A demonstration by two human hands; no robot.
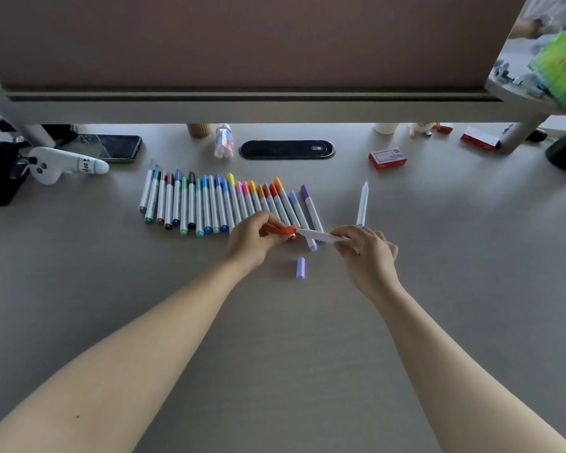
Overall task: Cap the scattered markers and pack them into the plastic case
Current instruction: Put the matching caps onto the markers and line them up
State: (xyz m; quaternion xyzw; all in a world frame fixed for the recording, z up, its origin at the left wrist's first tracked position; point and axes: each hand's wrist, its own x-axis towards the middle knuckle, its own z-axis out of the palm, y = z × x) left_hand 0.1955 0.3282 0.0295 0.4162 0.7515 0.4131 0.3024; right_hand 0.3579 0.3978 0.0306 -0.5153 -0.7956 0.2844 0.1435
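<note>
Holding an orange-red cap (280,229) pinched in our left hand (254,238), we meet it with the tip of a white-barrelled marker (321,236) that our right hand (366,253) grips by curled fingers near its far end. Both grips are closed round what they carry, just above the worktop (275,338). Behind them lies a row of capped markers (216,201), side by side. A lilac cap (300,268) lies loose near our hands, and an uncapped marker (362,204) lies apart to the right. We see no plastic case.
</note>
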